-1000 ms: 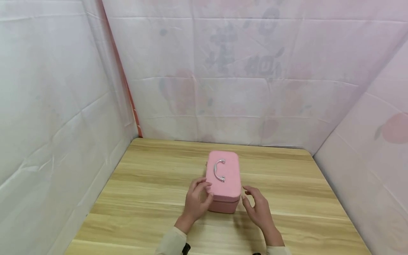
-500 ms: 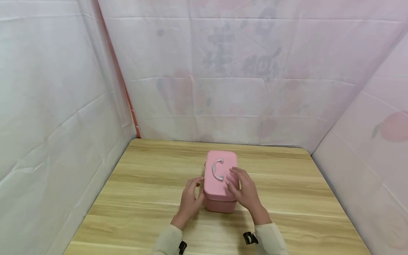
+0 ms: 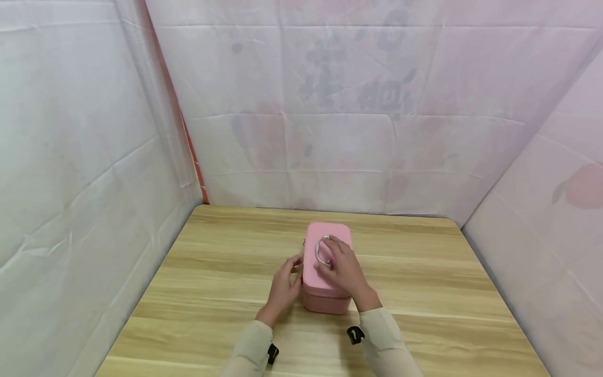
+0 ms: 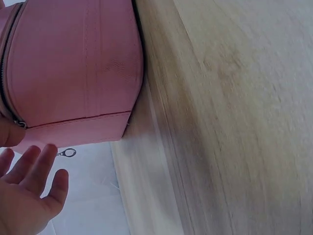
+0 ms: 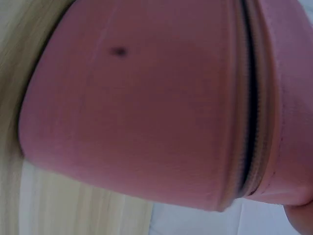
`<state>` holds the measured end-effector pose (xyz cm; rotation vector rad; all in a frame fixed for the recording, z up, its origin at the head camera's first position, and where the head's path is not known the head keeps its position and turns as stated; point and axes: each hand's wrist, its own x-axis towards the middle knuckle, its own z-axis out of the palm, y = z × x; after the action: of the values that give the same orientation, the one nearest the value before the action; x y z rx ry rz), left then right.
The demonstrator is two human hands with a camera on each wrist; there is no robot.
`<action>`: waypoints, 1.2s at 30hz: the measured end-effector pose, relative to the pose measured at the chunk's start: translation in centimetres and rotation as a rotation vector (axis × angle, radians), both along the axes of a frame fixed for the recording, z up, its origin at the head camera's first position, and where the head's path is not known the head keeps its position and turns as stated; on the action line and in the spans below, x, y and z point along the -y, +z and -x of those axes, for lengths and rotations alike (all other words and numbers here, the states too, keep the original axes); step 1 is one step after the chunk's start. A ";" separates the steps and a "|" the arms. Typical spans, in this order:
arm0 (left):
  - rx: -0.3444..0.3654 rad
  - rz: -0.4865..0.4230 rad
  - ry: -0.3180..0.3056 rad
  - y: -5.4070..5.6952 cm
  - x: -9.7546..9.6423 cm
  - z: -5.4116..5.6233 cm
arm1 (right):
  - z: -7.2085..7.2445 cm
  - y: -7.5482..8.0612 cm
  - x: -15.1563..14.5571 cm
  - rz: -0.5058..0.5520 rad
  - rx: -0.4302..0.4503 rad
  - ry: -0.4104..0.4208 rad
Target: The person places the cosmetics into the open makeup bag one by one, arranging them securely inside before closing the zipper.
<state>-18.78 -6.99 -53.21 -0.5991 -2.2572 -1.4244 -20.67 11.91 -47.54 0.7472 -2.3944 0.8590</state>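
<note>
A pink vanity case [image 3: 325,301] with a zip round its upper part stands on the table. A curved silver handle [image 3: 317,252] sits on its lid. My left hand [image 3: 281,288] is at the case's left side, fingers loosely bent; in the left wrist view its thumb is close to the metal zip end [image 4: 19,124]. My right hand [image 3: 346,267] reaches over the lid from the right, its thumb and fingertips at the two ends of the handle. Whether they touch the handle is unclear. In the right wrist view a dark line runs along the zip [image 5: 252,107].
The wood-grain table [image 3: 226,262] is enclosed by pale printed cloth at the back [image 3: 330,157] and on both sides. A small metal ring [image 4: 70,152] sticks out from the case beyond the left fingers. Each wrist carries a black device [image 3: 355,335].
My right hand has moved from beside the case up and left over its lid to the handle. The left hand has stayed by the left side, shifting slightly. The case stays in place.
</note>
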 end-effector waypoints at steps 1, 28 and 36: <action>0.017 0.003 -0.008 0.0 0.0 0.0 | 0.1 -0.2 0.0 -0.016 -0.008 -0.004; 0.204 0.009 -0.144 0.3 0.0 0.0 | 0.2 0.4 -1.8 -0.019 -0.019 0.086; 0.277 -0.044 -0.113 0.1 -0.4 -1.1 | 0.4 -0.3 -1.9 0.020 -0.022 0.093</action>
<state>-17.70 -6.56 -53.14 -0.5512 -2.4275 -1.6995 -21.11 13.85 -47.80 0.8619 -2.3437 0.9060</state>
